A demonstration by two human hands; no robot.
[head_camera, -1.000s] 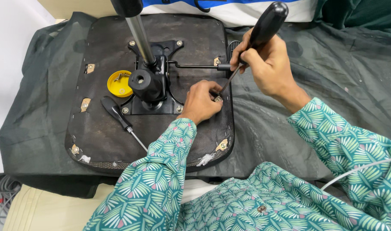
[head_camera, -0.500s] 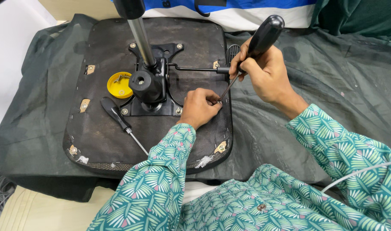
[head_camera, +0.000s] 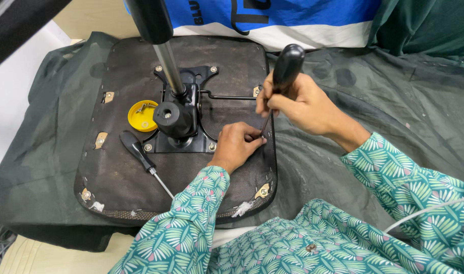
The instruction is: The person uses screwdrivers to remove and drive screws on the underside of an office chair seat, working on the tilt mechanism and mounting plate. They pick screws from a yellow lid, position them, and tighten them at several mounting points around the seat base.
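light: bright, even, overhead | shadows: soft | focus: sharp, top-left edge blurred | glare: none

Yellow cap (head_camera: 142, 115) lying on the dark board, just left of the black metal bracket (head_camera: 183, 109). Spare screwdriver (head_camera: 145, 162) flat below the cap, black handle up-left, shaft pointing down-right. Dark green cloth (head_camera: 374, 101) spread beneath. Blue-and-white fabric (head_camera: 272, 18) along the top edge. Chrome post (head_camera: 170, 73) rising tilted from the bracket.
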